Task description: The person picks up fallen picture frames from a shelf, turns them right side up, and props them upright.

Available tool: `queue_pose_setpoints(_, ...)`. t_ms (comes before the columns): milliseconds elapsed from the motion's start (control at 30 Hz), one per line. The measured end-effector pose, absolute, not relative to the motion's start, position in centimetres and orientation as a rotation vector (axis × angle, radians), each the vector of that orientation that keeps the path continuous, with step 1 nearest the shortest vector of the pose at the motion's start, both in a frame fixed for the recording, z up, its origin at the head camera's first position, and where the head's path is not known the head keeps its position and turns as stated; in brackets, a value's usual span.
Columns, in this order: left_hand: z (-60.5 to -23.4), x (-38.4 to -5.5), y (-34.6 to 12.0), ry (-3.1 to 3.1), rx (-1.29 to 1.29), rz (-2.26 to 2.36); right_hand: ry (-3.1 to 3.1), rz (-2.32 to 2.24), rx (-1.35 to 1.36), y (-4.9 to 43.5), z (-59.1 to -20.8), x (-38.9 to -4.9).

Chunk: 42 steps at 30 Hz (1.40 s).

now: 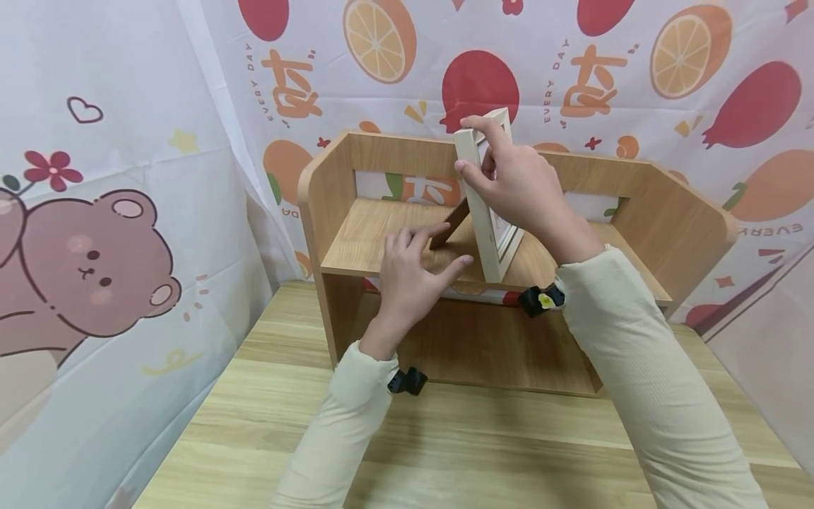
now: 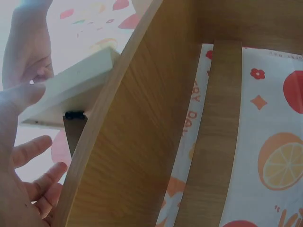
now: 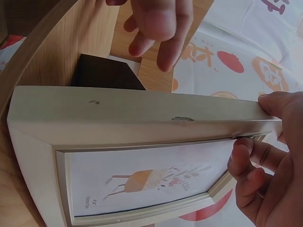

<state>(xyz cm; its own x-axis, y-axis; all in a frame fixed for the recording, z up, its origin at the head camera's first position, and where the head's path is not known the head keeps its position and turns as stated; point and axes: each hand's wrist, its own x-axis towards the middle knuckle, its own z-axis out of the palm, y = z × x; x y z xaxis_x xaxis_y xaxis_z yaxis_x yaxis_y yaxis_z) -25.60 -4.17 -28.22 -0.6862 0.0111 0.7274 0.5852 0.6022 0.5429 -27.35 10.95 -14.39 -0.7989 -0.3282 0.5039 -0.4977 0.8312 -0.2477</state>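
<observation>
A cream picture frame (image 1: 481, 212) stands upright on the upper board of a wooden desk shelf (image 1: 365, 230), its dark support leg (image 1: 453, 225) swung out behind it. My right hand (image 1: 521, 184) grips the frame near its top corner, thumb on the side edge and fingers over the front. A printed picture of an orange animal (image 3: 142, 182) shows behind the frame's inner border in the right wrist view. Beside the support leg, my left hand (image 1: 410, 276) hovers with fingers spread, holding nothing. Its fingertips (image 2: 59, 168) are close to the leg in the left wrist view.
The two-level shelf stands on a light wood-grain table (image 1: 483, 438). Its tall side panels (image 1: 689, 215) and back rail bound the upper level. A fruit-print curtain (image 1: 540, 63) hangs behind, and a bear-print curtain (image 1: 114, 283) on the left.
</observation>
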Motion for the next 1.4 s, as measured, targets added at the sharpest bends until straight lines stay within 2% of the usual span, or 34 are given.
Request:
queue_pose_setpoints(233,-28.3,-25.1,-2.8,-2.072,-0.542,-0.963,-2.558,0.483,0.599,10.8,-14.5,-27.4)
queue_pose_setpoints(1400,-27.9,-24.9,-0.9,-2.212,-0.433,-0.895,-2.605,0.434,0.571,9.8,-13.8,-27.5)
